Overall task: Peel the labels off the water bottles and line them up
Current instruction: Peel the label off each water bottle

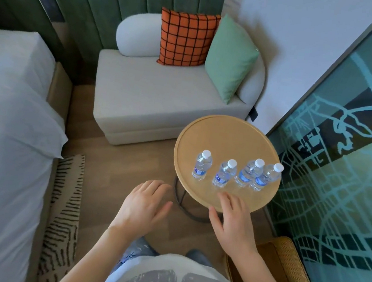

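Observation:
Several small clear water bottles with white caps and blue labels stand upright in a row on a round wooden side table [224, 135]. The leftmost bottle [202, 165] stands a little apart, a second bottle [224, 173] is beside it, and the two right bottles [249, 173] [267, 177] touch near the table's right rim. My left hand [144, 202] hovers open over the floor, left of the table. My right hand [233, 219] is open at the table's near edge, fingertips just short of the second bottle. Neither hand holds anything.
A white armchair [159, 96] with an orange checked cushion [185, 38] and a green cushion [231, 58] stands behind the table. A bed [10, 122] fills the left. A patterned glass panel [344, 157] runs along the right. A wicker basket [286, 268] sits by my right arm.

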The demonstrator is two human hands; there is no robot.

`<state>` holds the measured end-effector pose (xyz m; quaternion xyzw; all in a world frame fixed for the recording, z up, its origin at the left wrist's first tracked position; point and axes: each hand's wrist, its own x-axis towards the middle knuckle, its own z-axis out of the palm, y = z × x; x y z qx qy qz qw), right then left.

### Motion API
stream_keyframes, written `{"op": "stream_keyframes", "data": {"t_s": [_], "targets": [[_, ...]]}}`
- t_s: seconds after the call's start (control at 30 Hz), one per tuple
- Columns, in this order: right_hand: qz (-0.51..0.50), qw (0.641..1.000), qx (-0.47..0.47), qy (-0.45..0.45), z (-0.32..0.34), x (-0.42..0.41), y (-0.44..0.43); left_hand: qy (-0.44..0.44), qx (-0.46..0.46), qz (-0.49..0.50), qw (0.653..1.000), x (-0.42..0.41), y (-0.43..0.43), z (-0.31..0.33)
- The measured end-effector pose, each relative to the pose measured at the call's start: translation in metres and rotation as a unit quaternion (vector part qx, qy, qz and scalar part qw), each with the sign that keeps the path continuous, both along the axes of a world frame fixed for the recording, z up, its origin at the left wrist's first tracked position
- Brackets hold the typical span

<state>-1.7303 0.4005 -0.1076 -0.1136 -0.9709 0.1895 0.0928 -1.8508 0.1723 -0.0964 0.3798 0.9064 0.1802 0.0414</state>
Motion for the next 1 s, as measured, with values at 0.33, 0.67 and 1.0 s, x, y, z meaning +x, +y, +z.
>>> {"op": "stream_keyframes", "data": {"t_s": [0.33, 0.67, 1.0], "targets": [[0.010, 1.000, -0.023, -0.017, -0.009, -0.139, -0.136, -0.004, -0.033, 0.050, 0.998, -0.134, -0.152, 0.004], [0.024, 0.999, -0.029, 0.013, 0.011, -0.275, -0.211, 0.023, 0.005, 0.084, 0.996, -0.277, -0.235, 0.026], [-0.025, 0.999, -0.010, -0.023, -0.006, -0.397, -0.148, -0.035, -0.030, -0.014, 0.999, -0.401, -0.146, 0.002]]}}
